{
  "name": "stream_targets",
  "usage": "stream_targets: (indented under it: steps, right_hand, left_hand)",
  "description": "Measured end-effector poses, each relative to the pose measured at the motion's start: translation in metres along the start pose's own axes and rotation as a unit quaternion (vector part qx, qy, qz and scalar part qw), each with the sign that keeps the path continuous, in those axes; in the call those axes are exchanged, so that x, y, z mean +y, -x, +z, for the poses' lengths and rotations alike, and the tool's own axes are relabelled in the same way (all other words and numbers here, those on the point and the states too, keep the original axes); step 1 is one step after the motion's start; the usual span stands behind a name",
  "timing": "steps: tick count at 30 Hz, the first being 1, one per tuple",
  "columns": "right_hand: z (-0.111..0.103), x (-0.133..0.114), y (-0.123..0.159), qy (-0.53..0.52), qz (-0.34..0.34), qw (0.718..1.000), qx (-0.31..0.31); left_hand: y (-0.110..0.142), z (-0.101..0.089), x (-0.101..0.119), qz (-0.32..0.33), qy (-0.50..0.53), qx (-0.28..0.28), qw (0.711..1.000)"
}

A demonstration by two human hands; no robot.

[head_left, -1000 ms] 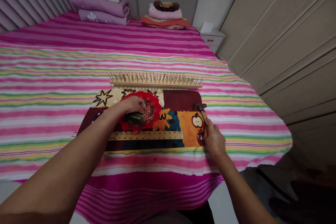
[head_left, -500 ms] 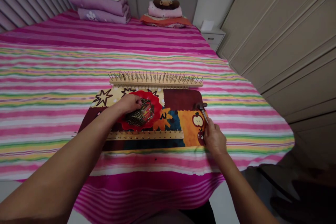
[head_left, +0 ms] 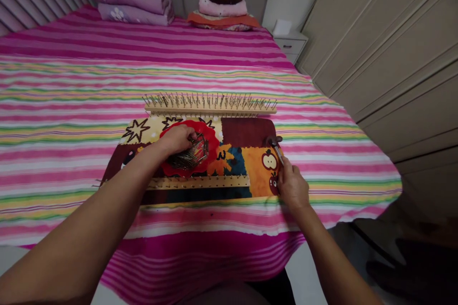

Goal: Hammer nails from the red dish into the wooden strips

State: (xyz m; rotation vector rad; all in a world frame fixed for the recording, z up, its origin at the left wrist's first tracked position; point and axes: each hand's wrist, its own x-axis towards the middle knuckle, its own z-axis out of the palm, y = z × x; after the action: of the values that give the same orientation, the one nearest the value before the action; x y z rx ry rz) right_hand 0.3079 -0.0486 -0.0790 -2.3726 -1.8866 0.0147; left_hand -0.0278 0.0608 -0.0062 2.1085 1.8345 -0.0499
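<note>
My left hand point(head_left: 179, 138) reaches into a scalloped red bowl point(head_left: 212, 140), its fingers pinched together among the loose nails point(head_left: 186, 158). Whatever sits between those fingertips is too small to make out. My right hand point(head_left: 294, 186) is wrapped round the handle of a hammer point(head_left: 277, 147), whose head rests on or just above the right side of a patterned mat point(head_left: 246, 132). Close to me, a wooden strip point(head_left: 214, 181) with rows of holes and some nails lies on the mat, its left part hidden by my left forearm.
Behind the mat stands a wooden strip point(head_left: 211, 106) bristling with upright nails. A striped bedspread point(head_left: 332, 152) covers the bed. Folded purple bedding point(head_left: 134, 2) and a smaller folded pile point(head_left: 223, 20) lie at the far end. A nightstand point(head_left: 290, 44) and wardrobe doors point(head_left: 386, 47) are on the right.
The view has shifted slightly, so everything sits a little higher. My left hand stays in the bowl with its fingers moved slightly; my right hand still holds the hammer.
</note>
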Motion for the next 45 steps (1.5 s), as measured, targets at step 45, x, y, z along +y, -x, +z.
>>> stream_targets:
  steps: [45]
  right_hand:
    - [-0.001, -0.001, 0.002, 0.002, -0.011, 1.000, 0.019]
  left_hand:
    - [0.014, -0.008, -0.034, -0.041, -0.030, 0.075, 0.996]
